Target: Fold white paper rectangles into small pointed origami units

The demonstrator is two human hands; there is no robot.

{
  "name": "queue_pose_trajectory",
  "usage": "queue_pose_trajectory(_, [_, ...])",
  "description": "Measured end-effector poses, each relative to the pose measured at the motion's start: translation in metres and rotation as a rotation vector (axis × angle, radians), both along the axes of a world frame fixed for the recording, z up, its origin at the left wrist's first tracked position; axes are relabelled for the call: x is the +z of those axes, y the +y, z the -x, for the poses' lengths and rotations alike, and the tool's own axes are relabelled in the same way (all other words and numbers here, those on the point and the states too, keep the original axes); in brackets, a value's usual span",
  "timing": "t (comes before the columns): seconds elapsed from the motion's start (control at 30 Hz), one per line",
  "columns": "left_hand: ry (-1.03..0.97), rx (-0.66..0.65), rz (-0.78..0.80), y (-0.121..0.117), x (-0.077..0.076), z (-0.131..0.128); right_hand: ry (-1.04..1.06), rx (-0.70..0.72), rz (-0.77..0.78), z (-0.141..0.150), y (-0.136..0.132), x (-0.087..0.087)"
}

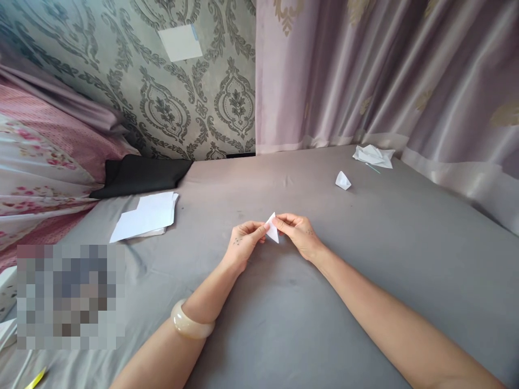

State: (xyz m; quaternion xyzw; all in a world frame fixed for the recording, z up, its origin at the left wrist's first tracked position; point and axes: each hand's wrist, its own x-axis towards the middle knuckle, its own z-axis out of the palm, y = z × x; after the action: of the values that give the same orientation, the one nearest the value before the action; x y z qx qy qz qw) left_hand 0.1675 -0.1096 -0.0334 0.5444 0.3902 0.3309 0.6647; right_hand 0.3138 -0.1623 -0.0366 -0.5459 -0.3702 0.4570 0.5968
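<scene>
Between my two hands is a small piece of folded white paper, roughly triangular, held just above the grey sheet. My left hand pinches its left side with thumb and fingers; a pale bangle circles that forearm. From the other side, my right hand grips the paper's upper right edge, thumb on top. The fingertips behind the paper are partly hidden. Farther off to the right, a small folded paper shape sits by itself on the sheet.
A stack of white paper lies on the left, with black cloth behind it. At the back right is a pile of folded papers near a thin green strip. Curtains border the far side. A yellow object lies bottom left.
</scene>
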Motion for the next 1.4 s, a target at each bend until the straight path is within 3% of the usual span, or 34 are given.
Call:
queue_pose_trajectory(0.23, [-0.016,-0.030,0.025,-0.004,0.007,-0.003,0.054,-0.073,0.006,-0.001,0.002,-0.001])
queue_pose_trajectory(0.37, [-0.041,0.032,0.077,0.000,0.005,-0.002,0.118,0.019,0.036,-0.001,0.003,0.000])
queue_pose_trajectory(0.6, [-0.196,0.132,0.193,0.010,-0.003,0.001,-0.025,0.106,0.087,0.004,-0.001,0.003])
queue_pose_trajectory(1.03, [-0.144,0.139,0.122,0.014,-0.005,-0.003,-0.152,0.029,0.040,0.003,0.005,-0.012])
queue_pose_trajectory(1.23, [-0.122,0.151,0.102,0.022,-0.011,-0.005,-0.216,-0.225,-0.061,-0.001,0.009,-0.009])
queue_pose_trajectory(1.4, [-0.109,0.125,0.061,0.022,-0.011,-0.008,-0.234,-0.171,-0.144,-0.001,0.010,-0.009])
